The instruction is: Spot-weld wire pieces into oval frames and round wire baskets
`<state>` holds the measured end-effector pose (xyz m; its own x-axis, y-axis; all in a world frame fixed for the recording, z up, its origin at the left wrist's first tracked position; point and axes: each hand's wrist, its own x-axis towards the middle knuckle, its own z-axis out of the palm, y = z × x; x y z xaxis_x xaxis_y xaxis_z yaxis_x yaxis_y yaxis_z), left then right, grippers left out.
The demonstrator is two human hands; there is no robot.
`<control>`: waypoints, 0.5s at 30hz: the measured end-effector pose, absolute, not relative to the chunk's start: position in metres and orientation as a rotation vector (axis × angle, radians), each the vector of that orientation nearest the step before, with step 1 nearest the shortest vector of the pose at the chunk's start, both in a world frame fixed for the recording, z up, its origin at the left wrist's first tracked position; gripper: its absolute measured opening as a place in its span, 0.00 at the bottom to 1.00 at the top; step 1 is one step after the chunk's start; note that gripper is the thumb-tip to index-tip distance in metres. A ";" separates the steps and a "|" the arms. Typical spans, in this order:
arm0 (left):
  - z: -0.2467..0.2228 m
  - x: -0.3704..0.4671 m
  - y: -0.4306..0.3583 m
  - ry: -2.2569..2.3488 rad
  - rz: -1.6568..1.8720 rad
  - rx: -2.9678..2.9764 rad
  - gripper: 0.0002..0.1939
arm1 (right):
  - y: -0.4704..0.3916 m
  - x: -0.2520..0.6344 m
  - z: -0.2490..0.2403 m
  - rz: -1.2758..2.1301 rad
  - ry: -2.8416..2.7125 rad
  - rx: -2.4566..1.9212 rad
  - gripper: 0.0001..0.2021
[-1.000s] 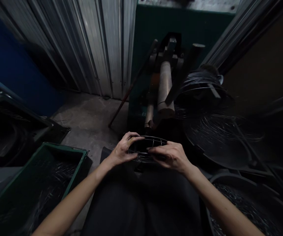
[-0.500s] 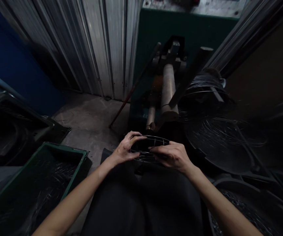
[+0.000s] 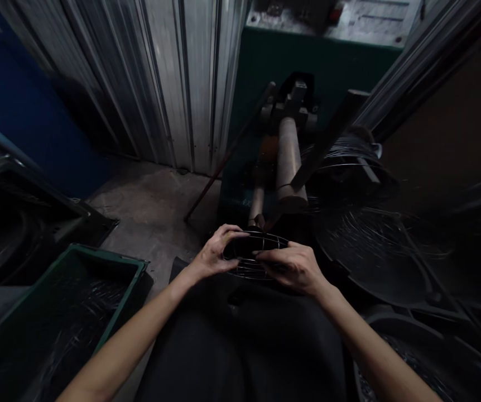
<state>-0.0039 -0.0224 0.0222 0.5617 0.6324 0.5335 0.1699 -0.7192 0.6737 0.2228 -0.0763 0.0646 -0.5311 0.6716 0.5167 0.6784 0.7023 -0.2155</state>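
Note:
Between my hands is a round wire basket (image 3: 252, 270) of thin metal rings joined by short cross wires, held tilted above the dark apron (image 3: 240, 335) on my lap. My left hand (image 3: 217, 250) grips its left side, thumb below and fingers over the upper ring. On the right side, my right hand (image 3: 294, 265) is closed on the wires, its index finger pointing inward and the other fingertips partly hidden. Just beyond the basket, a machine's thick upper cylindrical arm (image 3: 290, 159) and thinner lower arm (image 3: 257, 202) point toward me.
A green crate (image 3: 138, 273) with loose metal pieces stands at left. To the right are coiled wire (image 3: 345, 146), a dark round tray (image 3: 383, 262) with wires, and a tub (image 3: 416, 321) of small metal parts. A slanted bar (image 3: 328, 137) crosses beside the machine (image 3: 253, 67).
The view has tilted slightly, so the machine sits a little lower in the picture. Both hands keep nearly the same hold on the wire basket.

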 end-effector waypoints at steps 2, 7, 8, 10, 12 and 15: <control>0.022 -0.003 -0.023 0.635 1.092 2.225 0.28 | -0.076 0.223 0.065 -0.049 -2.343 -1.040 0.06; 0.023 -0.001 -0.020 0.636 1.078 2.217 0.28 | -0.073 0.225 0.064 -0.096 -2.350 -1.073 0.07; 0.023 -0.001 -0.018 0.632 1.072 2.216 0.28 | -0.073 0.225 0.064 -0.097 -2.349 -1.080 0.07; 0.023 0.001 -0.015 0.621 1.066 2.210 0.27 | -0.071 0.226 0.065 -0.087 -2.350 -1.082 0.07; 0.023 0.002 -0.013 0.623 1.069 2.200 0.27 | -0.070 0.227 0.065 -0.078 -2.348 -1.078 0.07; 0.023 0.003 -0.010 0.625 1.082 2.188 0.27 | -0.067 0.228 0.066 -0.082 -2.341 -1.077 0.06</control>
